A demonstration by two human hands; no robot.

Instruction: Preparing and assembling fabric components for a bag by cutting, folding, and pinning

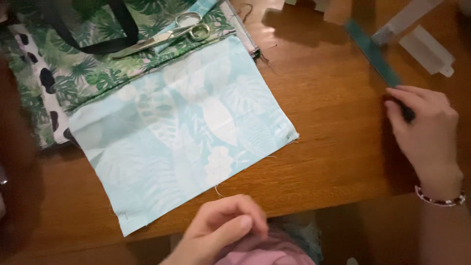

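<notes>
Teal ruler (374,53) under right hand (423,128), pale fabric (181,132), scissors (167,34) nearby

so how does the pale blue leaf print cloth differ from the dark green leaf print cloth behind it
The pale blue leaf print cloth is light and washed-out; the dark green leaf print cloth is deep and vivid. The pale one lies bare, while the green one carries metal scissors and a black strap. Both lie flat on the wooden table.

bare forearms, beaded red-and-white bracelet (440,200) on right wrist, no sleeves
</notes>
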